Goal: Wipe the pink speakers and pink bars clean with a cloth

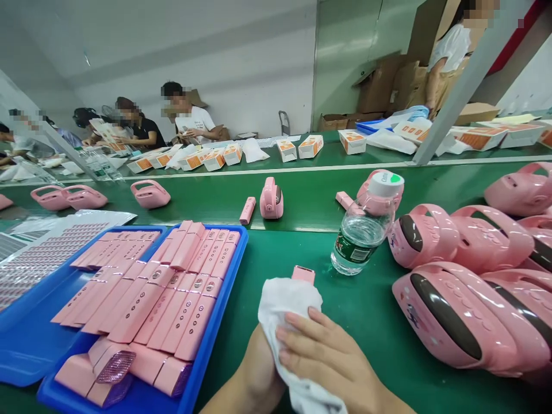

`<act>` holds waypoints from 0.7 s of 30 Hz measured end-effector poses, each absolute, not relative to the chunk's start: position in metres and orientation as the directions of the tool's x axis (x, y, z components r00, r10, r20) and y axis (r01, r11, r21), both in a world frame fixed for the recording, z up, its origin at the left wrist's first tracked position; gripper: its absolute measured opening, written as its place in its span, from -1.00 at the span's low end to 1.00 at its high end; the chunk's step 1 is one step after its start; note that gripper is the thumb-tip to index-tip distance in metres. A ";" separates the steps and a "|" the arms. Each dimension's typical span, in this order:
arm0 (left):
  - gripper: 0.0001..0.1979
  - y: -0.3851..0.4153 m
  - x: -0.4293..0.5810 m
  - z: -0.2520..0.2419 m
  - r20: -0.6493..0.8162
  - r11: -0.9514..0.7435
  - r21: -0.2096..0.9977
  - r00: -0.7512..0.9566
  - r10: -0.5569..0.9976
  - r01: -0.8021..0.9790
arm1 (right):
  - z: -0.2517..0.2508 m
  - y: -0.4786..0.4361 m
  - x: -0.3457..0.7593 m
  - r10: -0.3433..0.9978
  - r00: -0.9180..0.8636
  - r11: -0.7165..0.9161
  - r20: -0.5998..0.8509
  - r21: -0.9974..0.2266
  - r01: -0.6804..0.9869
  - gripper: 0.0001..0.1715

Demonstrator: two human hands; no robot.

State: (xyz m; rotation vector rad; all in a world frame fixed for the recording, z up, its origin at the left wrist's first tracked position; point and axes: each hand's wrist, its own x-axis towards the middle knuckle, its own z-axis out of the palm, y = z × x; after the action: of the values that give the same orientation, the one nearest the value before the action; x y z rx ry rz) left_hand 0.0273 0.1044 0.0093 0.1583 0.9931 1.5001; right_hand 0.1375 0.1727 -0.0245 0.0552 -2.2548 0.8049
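Observation:
A white cloth (293,345) is wrapped around a pink handheld microphone (304,275), whose far end sticks out beyond it. My left hand (261,365) grips the microphone from beneath, its fingers mostly hidden by the cloth. On top, my right hand (323,356) presses its fingers over the cloth. To the left, a blue tray (235,270) holds several pink microphones (172,293) in rows, with glittery mesh ends at the front. Several pink speakers with handles (457,310) stand crowded together on the right.
A water bottle (360,230) stands on the green table (267,253) beyond my hands. On the belt (207,201) are a pink speaker (271,198) and a microphone (247,210). Sticker sheets (56,244) lie at left. White-orange boxes (310,146) and co-workers (190,118) are across.

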 end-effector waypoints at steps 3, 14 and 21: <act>-0.62 0.105 0.023 0.014 -0.423 0.150 0.631 -0.174 0.889 -0.761 | -0.028 0.180 0.136 0.645 -0.590 0.506 0.486 -0.850 -0.147 -0.55; -0.44 0.105 0.019 0.016 -0.388 0.128 0.665 -0.194 0.901 -0.736 | -0.027 0.184 0.126 0.766 -0.529 -0.610 -0.364 -0.670 -0.422 -0.60; -0.34 0.101 0.012 0.019 -0.456 0.221 0.722 -0.210 0.865 -0.656 | -0.030 0.192 0.134 0.709 -0.534 -0.705 -0.461 -0.472 -0.529 -0.81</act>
State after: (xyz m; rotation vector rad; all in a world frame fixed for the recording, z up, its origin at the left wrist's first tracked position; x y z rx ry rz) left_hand 0.0120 0.1014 0.0189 0.2514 1.0979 1.4133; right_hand 0.1338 0.1918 -0.0305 -0.8362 -0.3587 2.2314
